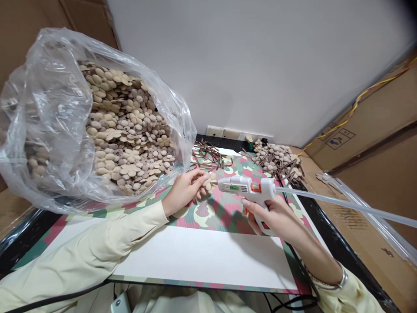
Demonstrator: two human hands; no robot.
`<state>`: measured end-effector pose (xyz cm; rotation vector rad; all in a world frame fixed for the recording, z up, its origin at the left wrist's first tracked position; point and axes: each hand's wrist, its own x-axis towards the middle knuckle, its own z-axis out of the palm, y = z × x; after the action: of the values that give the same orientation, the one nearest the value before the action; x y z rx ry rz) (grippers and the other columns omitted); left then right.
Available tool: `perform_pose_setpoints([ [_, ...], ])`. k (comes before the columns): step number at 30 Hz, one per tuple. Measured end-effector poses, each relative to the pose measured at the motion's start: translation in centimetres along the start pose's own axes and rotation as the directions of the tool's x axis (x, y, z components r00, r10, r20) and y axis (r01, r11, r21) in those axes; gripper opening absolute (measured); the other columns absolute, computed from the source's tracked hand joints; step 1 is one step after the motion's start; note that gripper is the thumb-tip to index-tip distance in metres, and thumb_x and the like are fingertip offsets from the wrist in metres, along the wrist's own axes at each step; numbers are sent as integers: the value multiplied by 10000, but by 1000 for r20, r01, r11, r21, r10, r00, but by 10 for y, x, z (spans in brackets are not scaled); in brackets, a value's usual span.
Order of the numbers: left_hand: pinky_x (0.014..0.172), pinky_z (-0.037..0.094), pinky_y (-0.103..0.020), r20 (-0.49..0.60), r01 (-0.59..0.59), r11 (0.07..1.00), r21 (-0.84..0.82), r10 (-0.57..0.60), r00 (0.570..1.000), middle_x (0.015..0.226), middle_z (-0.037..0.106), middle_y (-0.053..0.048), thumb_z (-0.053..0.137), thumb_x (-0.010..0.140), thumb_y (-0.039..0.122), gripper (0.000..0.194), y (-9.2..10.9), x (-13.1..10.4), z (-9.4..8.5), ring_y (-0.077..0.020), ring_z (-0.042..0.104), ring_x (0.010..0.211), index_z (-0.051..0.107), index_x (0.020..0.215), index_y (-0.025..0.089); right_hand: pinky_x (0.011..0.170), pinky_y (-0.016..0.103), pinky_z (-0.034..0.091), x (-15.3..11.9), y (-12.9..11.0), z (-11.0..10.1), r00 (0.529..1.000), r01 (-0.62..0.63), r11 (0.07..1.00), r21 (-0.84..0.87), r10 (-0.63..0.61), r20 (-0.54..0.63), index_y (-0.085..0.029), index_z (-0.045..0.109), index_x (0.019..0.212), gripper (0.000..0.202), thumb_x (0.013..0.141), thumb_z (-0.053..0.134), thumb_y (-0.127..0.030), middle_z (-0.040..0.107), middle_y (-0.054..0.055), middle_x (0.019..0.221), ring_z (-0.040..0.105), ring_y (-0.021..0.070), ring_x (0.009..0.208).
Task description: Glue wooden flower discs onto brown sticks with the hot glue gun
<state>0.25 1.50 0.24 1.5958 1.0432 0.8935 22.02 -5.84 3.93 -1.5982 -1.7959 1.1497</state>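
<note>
Pinched between the fingers of my left hand (pixel 187 190) is a beige flower piece (pixel 211 181), held up over the camouflage-patterned table cover (pixel 228 217). My right hand (pixel 273 217) is closed round the handle of a white glue gun (pixel 241 185), a finger near its trigger. The gun's nozzle points left and is close to the flower; whether they touch I cannot tell. A long clear glue stick (pixel 325 199) sticks out of the gun's back end.
A big clear plastic bag (pixel 55 100) full of flower pieces (pixel 130 130) stands at the left. Thin brown strips (pixel 210 155) lie behind my hands. Finished-looking flowers with stems (pixel 280 160) are piled back right. Cardboard boxes (pixel 368 117) and clear sticks (pixel 374 217) are at the right.
</note>
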Motion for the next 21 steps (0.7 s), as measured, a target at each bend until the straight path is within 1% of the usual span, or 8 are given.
perform_pose_setpoints([
  [6,398,435,-166,-9,-16,1000,23,16,1000,708,621,-19,443,867,401,277,0,1,-1,-90,543,480,563,939,162,525,238,387,0,-1,0,1000,19,1000,-11,-19,1,-182,465,452,499,884,415,-426,503,1,384,459,109,415],
  [12,473,478,-203,-39,-74,996,55,76,996,738,637,-26,439,869,395,274,-4,1,-1,-100,564,490,568,936,163,545,241,390,-2,0,0,1000,29,999,-15,-29,2,-178,477,465,493,889,411,-421,505,2,386,475,115,433],
  [19,445,466,-201,-91,-96,995,36,99,991,723,641,-16,466,855,400,271,-6,1,0,-106,566,478,585,923,166,557,234,391,-1,3,-1,1000,19,1000,-25,-18,8,-167,494,477,499,892,407,-428,509,4,393,492,113,445],
  [21,442,462,-198,-100,-88,996,10,89,991,703,639,-11,483,846,398,269,-4,1,0,-109,571,481,591,920,164,549,233,388,0,3,0,1000,25,999,-31,-24,8,-166,483,471,505,894,402,-429,505,5,396,483,107,435],
])
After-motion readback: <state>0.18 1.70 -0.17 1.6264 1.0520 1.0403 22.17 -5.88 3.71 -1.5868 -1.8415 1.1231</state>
